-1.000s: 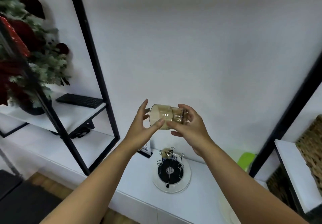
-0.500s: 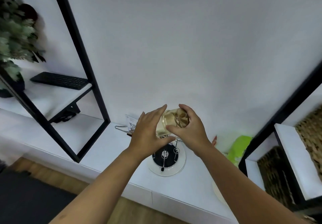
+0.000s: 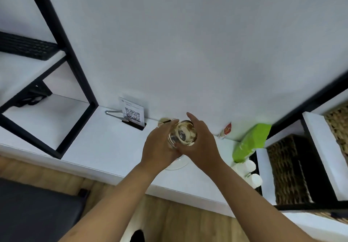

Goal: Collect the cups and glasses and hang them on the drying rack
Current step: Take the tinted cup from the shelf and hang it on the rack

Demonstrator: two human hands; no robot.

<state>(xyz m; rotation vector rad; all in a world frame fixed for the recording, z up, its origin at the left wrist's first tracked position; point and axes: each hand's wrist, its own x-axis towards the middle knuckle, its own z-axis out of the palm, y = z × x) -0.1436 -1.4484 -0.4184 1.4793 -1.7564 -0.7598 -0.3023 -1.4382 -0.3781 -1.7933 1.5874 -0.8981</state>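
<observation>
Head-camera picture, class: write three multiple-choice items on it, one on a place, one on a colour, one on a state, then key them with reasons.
1. Where does the QR code card stand?
A. on the white counter against the wall
B. on the wooden floor
C. in the wicker basket

2. What colour is the packet right of the hands?
A. red
B. bright green
C. black

3. How is the amber glass held?
A. by no hand
B. by the left hand alone
C. by both hands

Key: 1 A, it sits on the counter. 2 B, plainly green. 3 C, left hand and right hand both grip it.
</observation>
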